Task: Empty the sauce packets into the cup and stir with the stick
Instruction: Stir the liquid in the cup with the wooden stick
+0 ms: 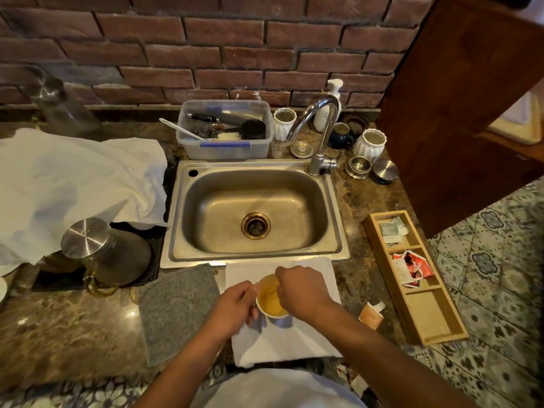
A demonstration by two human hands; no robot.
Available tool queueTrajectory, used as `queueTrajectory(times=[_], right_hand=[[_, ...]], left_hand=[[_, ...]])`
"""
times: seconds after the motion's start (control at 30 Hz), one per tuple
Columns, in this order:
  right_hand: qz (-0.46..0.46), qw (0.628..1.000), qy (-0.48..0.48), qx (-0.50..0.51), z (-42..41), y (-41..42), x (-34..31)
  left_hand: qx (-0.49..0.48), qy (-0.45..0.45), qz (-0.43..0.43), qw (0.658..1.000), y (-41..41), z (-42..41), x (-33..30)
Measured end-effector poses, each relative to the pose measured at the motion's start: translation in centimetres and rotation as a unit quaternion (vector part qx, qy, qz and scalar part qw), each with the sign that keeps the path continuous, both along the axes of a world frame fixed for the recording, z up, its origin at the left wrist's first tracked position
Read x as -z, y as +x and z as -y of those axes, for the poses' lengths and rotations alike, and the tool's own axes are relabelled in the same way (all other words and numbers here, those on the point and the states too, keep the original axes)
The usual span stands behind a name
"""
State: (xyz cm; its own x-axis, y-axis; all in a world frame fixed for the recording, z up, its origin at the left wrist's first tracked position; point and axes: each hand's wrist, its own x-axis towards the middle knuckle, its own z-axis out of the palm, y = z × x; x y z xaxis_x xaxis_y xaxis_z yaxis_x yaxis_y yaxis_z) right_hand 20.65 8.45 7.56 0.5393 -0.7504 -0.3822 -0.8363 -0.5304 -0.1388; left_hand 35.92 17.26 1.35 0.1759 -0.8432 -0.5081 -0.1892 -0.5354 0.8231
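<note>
A small white cup point(272, 298) holding amber liquid stands on a white cloth point(282, 346) in front of the sink. My left hand point(235, 307) wraps around the cup's left side. My right hand point(303, 290) hovers over the cup's right rim with fingers pinched; a thin stick seems to reach into the liquid, but it is mostly hidden. An orange sauce packet point(371, 315) lies torn on the counter to the right. More packets, red ones point(412, 267) and pale green ones point(391, 229), sit in a wooden tray point(432, 325).
A steel sink point(253, 213) with a tap point(321, 134) lies just behind the cup. A grey mat point(176, 310) is to the left, a steel jug point(103, 251) beyond it, and a white cloth heap point(73, 184). A plastic tub point(225, 131) and jars line the brick wall.
</note>
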Motion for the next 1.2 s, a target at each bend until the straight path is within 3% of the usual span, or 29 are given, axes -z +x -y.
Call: queueTrajectory(times=[0.37, 0.7, 0.9, 1.07, 1.2], right_hand=[[-0.018, 0.997, 0.071, -0.019, -0.4, 0.2, 0.6], [0.079, 0.997, -0.013, 0.011, -0.2, 0.3, 0.6], [0.029, 0.999, -0.014, 0.002, 0.4, -0.4, 0.4], [-0.042, 0.997, 0.057, -0.027, -0.6, -0.3, 0.2], [-0.043, 0.995, 0.092, -0.013, -0.9, 0.2, 0.6]], left_hand=[[0.001, -0.002, -0.001, 1.0, -0.2, -0.2, -0.4], [-0.009, 0.007, -0.018, 1.0, -0.1, -0.3, -0.6], [-0.017, 0.009, -0.019, 1.0, -0.4, -0.3, -1.0], [-0.025, 0.0, -0.031, 0.999, -0.3, -0.2, -1.1], [-0.035, -0.007, -0.024, 0.999, -0.3, -0.3, -0.9]])
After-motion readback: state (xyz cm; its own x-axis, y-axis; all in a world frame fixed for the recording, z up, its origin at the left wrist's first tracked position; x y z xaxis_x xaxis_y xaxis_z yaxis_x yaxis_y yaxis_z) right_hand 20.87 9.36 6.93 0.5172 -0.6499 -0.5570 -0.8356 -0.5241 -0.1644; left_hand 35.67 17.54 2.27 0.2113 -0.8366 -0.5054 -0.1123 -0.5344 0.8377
